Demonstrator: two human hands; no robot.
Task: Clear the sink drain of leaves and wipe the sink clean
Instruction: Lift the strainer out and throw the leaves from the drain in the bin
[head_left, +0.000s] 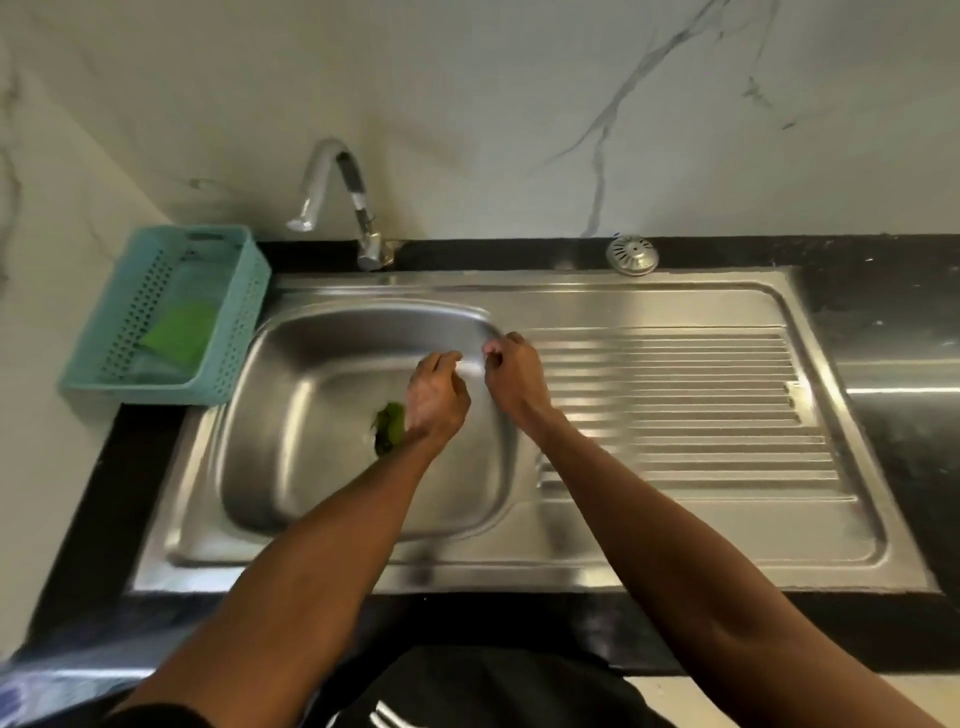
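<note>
My left hand (436, 397) over stainless steel sink basin (311, 374), fingers loosely extended, holding nothing. My right hand (514, 376) at basin's right rim, fingers curled; grip unclear through blur. Green leaves (388, 427) on basin floor, just beside left wrist.

The sink (363, 467) and its ribbed drainboard (675, 405) are brushed stainless steel, smooth with a satin sheen and streaked reflections; the tap (332, 192) and the domed strainer cap (632, 254) are brighter polished metal. The surface (883, 301) is glossy black speckled stone, and the wall (467, 104) behind is smooth white marble-look panelling with grey veining. The basket (166, 317) is matt turquoise perforated plastic holding a green scouring pad (179, 332) of coarse fibrous look.
</note>
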